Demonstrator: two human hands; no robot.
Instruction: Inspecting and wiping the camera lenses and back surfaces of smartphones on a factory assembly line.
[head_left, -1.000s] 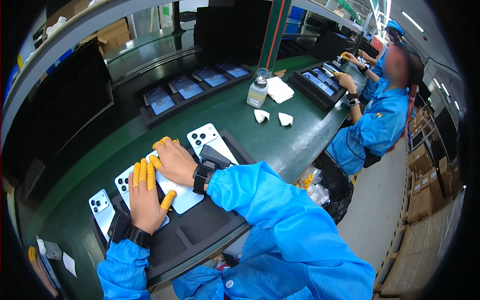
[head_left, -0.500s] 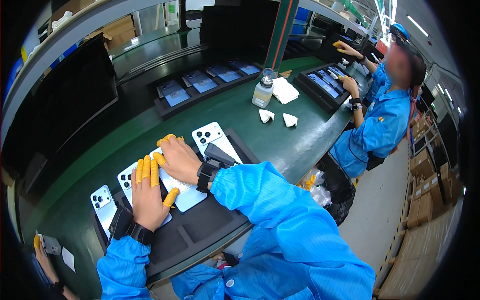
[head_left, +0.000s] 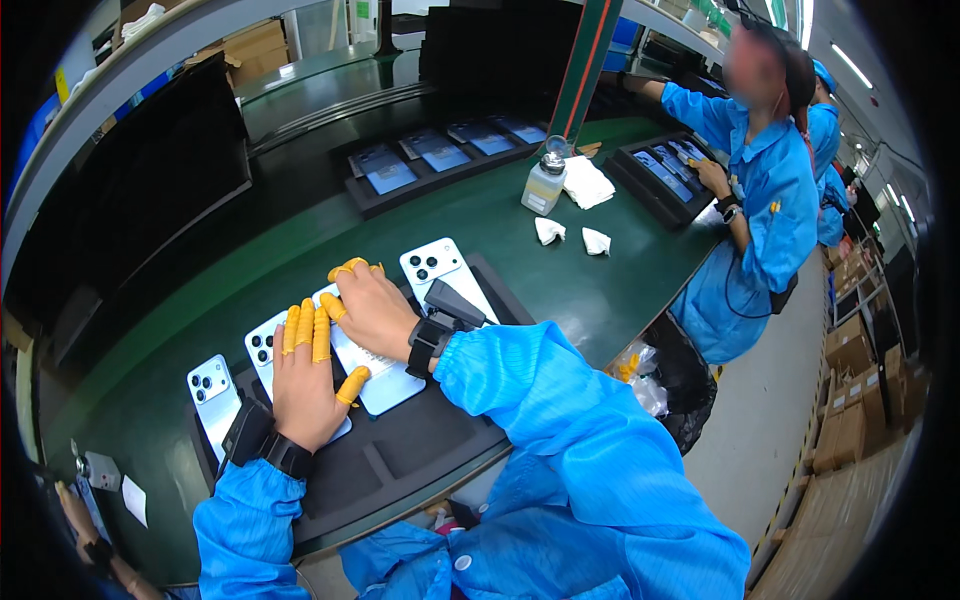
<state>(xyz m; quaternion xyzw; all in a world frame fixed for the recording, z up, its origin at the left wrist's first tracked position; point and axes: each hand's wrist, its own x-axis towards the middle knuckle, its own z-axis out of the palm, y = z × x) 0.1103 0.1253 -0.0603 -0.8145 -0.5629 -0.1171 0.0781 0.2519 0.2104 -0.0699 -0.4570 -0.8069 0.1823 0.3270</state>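
Observation:
Four-finger-wide spread and flat, my left hand point(head_left: 308, 390) lies on a pale blue smartphone point(head_left: 262, 350), its yellow finger cots reaching the neighbouring phone's edge. My right hand point(head_left: 378, 312) bends its cotted fingers over the top end of that neighbouring smartphone point(head_left: 388, 388), hiding its camera area. Further smartphones lie on either side, the left one point(head_left: 213, 400) beside my left wrist and the right one point(head_left: 445, 262) beyond my right wrist. All rest back up in a black foam tray point(head_left: 350, 495). Each wrist wears a black strapped device.
Another black tray point(head_left: 365, 205) with several phones lies farther back. A pump bottle point(head_left: 543, 188), white cloths point(head_left: 588, 183) and two crumpled wipes point(head_left: 597, 242) sit to the right. A co-worker point(head_left: 770, 170) handles phones at the far right; another person's hand point(head_left: 80, 515) shows at lower left.
The whole view has shifted, moving the bench things slightly right. Both my hands keep nearly the same places on the phones. The co-worker at right has straightened and extended an arm toward the back.

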